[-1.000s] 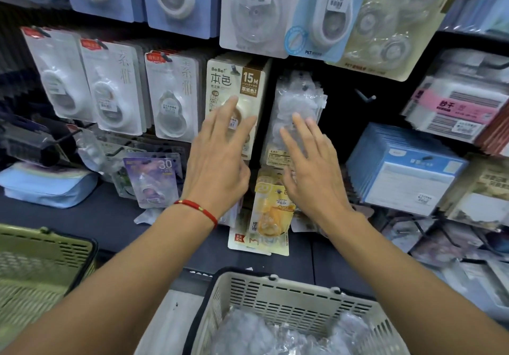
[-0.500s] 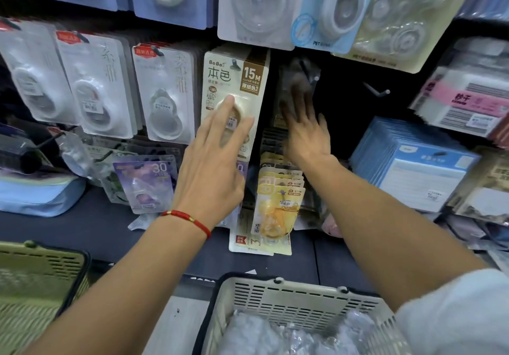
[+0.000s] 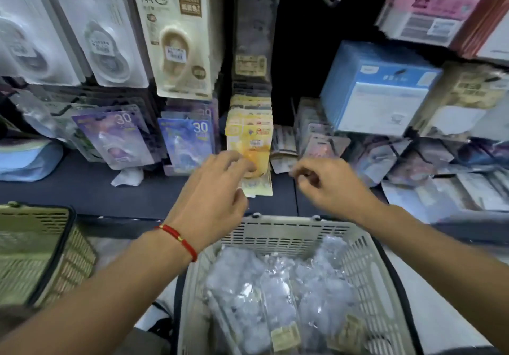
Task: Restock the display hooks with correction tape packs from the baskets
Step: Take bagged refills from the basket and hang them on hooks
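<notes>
Both hands are hovering over the white basket (image 3: 300, 233); the clear packs (image 3: 278, 285) are lying below, nearer the right hand (image 3: 330, 186), whose grip is loosely curled and empty; the left hand (image 3: 214, 192) is relaxed too.

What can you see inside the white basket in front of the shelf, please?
The white basket holds a heap of clear plastic packs, some showing beige card labels. The contents are blurred, and whatever lies beneath the top layer is covered.
</notes>
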Demonstrator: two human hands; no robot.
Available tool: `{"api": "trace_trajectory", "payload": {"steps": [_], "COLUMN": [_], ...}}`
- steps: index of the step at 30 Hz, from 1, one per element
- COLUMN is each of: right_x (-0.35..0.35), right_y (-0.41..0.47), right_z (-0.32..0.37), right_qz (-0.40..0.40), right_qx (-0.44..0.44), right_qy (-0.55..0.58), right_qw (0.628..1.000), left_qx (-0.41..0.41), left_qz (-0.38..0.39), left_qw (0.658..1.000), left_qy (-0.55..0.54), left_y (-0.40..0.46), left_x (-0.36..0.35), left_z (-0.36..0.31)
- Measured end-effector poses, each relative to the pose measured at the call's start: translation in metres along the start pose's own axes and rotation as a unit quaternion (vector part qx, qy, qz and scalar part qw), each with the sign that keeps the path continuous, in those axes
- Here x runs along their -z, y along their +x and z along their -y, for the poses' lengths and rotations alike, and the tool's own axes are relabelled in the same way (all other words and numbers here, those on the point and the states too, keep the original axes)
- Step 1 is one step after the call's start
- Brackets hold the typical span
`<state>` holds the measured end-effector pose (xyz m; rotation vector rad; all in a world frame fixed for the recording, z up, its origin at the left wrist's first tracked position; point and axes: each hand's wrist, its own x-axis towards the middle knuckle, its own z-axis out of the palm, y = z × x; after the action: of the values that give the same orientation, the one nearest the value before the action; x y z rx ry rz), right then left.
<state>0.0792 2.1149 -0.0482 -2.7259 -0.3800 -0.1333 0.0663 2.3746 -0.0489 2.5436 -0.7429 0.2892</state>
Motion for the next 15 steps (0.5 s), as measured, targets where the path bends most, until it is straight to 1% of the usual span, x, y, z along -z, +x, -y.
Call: {"api": "trace_trajectory", "payload": {"steps": [2,4,5,7,9,11,12,15], "right_x": [-0.02,-0.046,-0.06,-0.088,-0.112,-0.127,-0.131,-0.139], "right_y": [-0.047,-0.09,-0.11,-0.144,-0.166,-0.176,-0.178,-0.183], "right_z": [-0.027,-0.053,-0.064,-0.08,-0.092,-0.098,-0.099,-0.102], "right_qz": [0.123,0.225,0.265,0.33,0.364,0.38,0.383,0.366], "right_qx": [-0.052,-0.084,-0.1,-0.129,-0.143,-0.141,-0.136,-0.125], "right_qy": [-0.023,-0.076,-0.1,-0.132,-0.158,-0.189,-0.202,-0.216], "right_qw": [0.991,0.968,0.954,0.926,0.907,0.894,0.891,0.896], "left_qx": [-0.033,-0.058,-0.056,-0.027,0.005,0.012,0.01,0.024], "left_qz": [0.124,0.259,0.314,0.389,0.436,0.466,0.468,0.44], "left_qw": [0.992,0.963,0.946,0.917,0.897,0.883,0.882,0.897], "left_qy": [0.016,0.045,0.06,0.082,0.067,0.05,0.05,0.028], "left_y": [-0.018,-0.036,-0.046,-0.068,-0.083,-0.087,-0.086,-0.077], "left_x": [-0.029,-0.058,-0.072,-0.098,-0.116,-0.127,-0.13,-0.134], "left_z": [-0.012,-0.018,-0.021,-0.028,-0.036,-0.041,-0.042,-0.043]}}
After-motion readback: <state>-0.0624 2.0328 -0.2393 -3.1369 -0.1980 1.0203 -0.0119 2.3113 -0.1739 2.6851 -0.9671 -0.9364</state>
